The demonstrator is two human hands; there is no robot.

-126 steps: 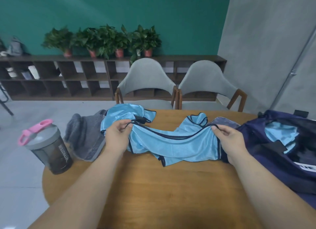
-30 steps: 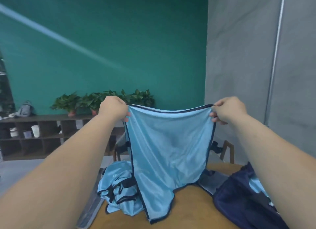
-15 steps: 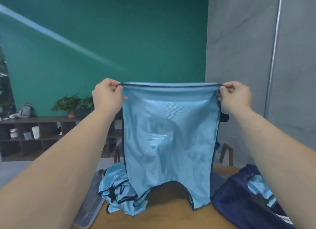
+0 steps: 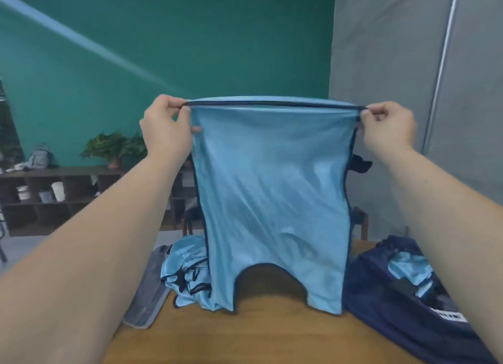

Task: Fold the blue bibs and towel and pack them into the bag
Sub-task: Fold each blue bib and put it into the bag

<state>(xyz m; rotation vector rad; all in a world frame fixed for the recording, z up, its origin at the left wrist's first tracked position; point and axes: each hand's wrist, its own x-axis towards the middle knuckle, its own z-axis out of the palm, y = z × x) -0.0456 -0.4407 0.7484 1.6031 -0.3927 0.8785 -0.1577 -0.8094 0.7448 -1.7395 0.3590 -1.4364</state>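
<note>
Both arms raised outstretched above the table (image 4: 261, 333), left hand (image 4: 166, 129) and right hand (image 4: 388, 128) pinching the bib (image 4: 272, 195) top corners, bib hanging taut, hem touching the table, bag (image 4: 381, 290) at the table's right

Bare left hand (image 4: 166, 129), bare right hand (image 4: 388, 129); forearms (image 4: 109, 241) bare (both)

Three blue bibs (image 4: 272, 186) (image 4: 187, 271) (image 4: 408, 271), at centre, seven and four o'clock; one grey towel (image 4: 148, 295); one navy bag (image 4: 381, 314); two hands (image 4: 166, 129) (image 4: 388, 129)

Head-worn view faces forward, perhaps slightly downward, near the table (image 4: 258, 336).
</note>
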